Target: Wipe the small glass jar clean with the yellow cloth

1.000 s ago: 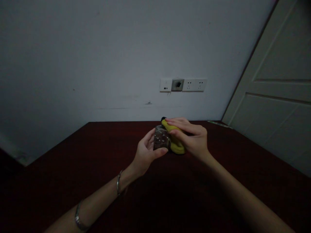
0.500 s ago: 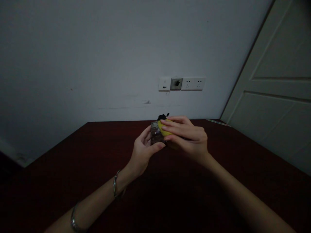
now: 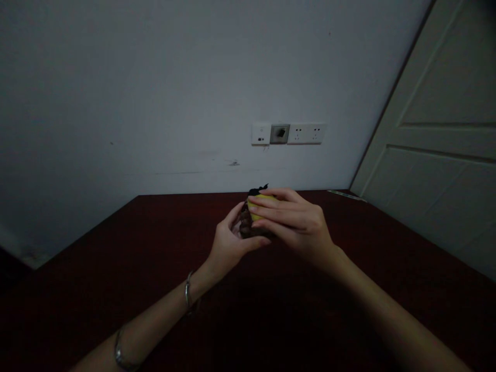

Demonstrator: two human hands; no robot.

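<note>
Both my hands meet above the dark red table [image 3: 116,268], holding a small yellow object with a black tip [image 3: 259,198] and a crinkled clear wrapper around its left end. My right hand [image 3: 294,222] lies over the yellow object with its fingers wrapped across it, hiding most of it. My left hand [image 3: 230,240] cups the wrapper from the left, with its thumb under it and its fingers curled behind. Two silver bracelets circle my left forearm.
A pale wall stands behind the table, with a row of sockets [image 3: 289,133] on it. A white panelled door [image 3: 437,144] stands at the right. A thin flat strip [image 3: 343,194] lies at the table's far right edge.
My right hand has slid left over the yellow object and covers more of it. The clear wrapper, plain a second ago, is now mostly hidden between my hands.
</note>
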